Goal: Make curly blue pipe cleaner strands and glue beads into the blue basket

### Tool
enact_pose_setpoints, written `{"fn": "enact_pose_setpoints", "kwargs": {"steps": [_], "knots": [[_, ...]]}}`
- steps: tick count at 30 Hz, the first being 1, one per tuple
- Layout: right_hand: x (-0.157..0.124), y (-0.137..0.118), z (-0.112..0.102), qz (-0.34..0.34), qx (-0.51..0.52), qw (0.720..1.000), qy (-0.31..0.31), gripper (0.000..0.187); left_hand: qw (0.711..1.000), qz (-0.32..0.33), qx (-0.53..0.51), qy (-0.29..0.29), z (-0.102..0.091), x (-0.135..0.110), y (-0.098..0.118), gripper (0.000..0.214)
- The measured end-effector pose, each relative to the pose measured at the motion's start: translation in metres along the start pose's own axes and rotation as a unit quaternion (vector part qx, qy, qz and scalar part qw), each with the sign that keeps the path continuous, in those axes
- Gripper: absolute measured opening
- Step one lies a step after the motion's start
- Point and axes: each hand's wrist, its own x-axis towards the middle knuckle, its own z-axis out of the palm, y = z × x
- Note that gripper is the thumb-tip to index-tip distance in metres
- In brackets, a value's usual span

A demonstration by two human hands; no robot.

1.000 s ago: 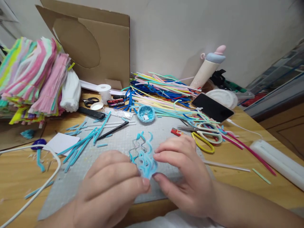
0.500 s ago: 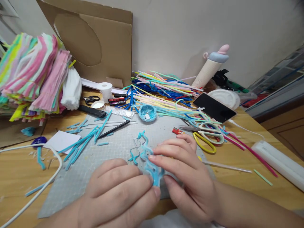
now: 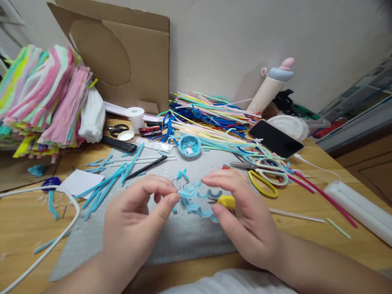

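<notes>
My left hand point(image 3: 141, 216) pinches one end of a wavy light-blue pipe cleaner point(image 3: 190, 194) between thumb and fingertips, above the grey cutting mat point(image 3: 196, 241). The piece bends in several curves toward the right and is blurred. My right hand point(image 3: 249, 216) is just right of it, thumb and fingers apart, with nothing visible between them. Behind the right hand lies a yellow-handled tool with a pointed metal tip point(image 3: 226, 201), partly hidden. Further short blue curled pieces point(image 3: 183, 173) with thin wire lie on the mat behind.
A fuzzy blue bowl point(image 3: 190, 146) stands behind the mat. Scissors point(image 3: 263, 171) and a phone point(image 3: 275, 139) are at the right. Cut blue pipe cleaners point(image 3: 101, 190) and a black pen point(image 3: 147, 166) lie left. Coloured bundles point(image 3: 45, 98) and cardboard point(image 3: 147, 57) stand behind.
My hands have moved apart; the right fingers have come off the blue pipe cleaner. It now stretches out between the hands, and the yellow-handled tool shows more.
</notes>
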Motion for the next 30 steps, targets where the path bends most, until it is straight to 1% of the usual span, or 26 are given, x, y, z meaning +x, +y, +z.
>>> {"fn": "enact_pose_setpoints", "kwargs": {"steps": [2,4,6,8,10,12,14,17,20,23,25,28,30], "knots": [[0.001,0.001,0.0,0.013,-0.007,1.0,-0.001,0.034,0.989,-0.129,-0.067,0.001,0.003,0.004,-0.005,0.007],[0.001,0.001,0.0,0.02,-0.02,1.0,-0.003,0.031,0.968,-0.22,-0.118,-0.008,0.004,0.009,-0.006,0.007],[0.002,0.002,0.0,0.026,-0.033,0.999,-0.012,0.032,0.951,-0.275,-0.141,-0.018,0.005,0.014,-0.005,0.011],[0.002,0.002,0.002,0.033,-0.033,0.998,-0.032,0.037,0.941,-0.304,-0.148,-0.022,0.006,0.018,-0.002,0.014],[0.001,0.003,0.003,0.043,-0.015,0.997,-0.06,0.042,0.937,-0.318,-0.146,-0.023,0.007,0.02,0.0,0.015],[0.001,0.003,0.004,0.051,0.001,0.995,-0.08,0.044,0.938,-0.318,-0.137,-0.023,0.008,0.02,0.0,0.017],[0.0,0.002,0.004,0.051,0.0,0.996,-0.077,0.036,0.943,-0.31,-0.12,-0.022,0.008,0.019,-0.001,0.017],[0.0,0.002,0.004,0.039,-0.056,0.997,-0.045,0.018,0.952,-0.292,-0.092,-0.03,0.008,0.016,-0.002,0.016],[0.0,0.004,0.006,0.029,-0.125,0.991,-0.047,0.014,0.958,-0.274,-0.064,-0.052,0.007,0.014,-0.002,0.015],[0.0,0.006,0.009,0.033,-0.144,0.986,-0.074,0.014,0.958,-0.273,-0.059,-0.063,0.008,0.013,-0.001,0.014],[0.0,0.006,0.009,0.039,-0.134,0.987,-0.083,0.014,0.955,-0.28,-0.075,-0.067,0.008,0.013,-0.001,0.015],[0.001,0.004,0.007,0.047,-0.084,0.992,-0.081,0.015,0.952,-0.285,-0.091,-0.072,0.009,0.014,-0.002,0.015],[0.001,0.003,0.006,0.055,-0.047,0.995,-0.074,0.022,0.95,-0.286,-0.097,-0.078,0.009,0.014,-0.001,0.017]]}}
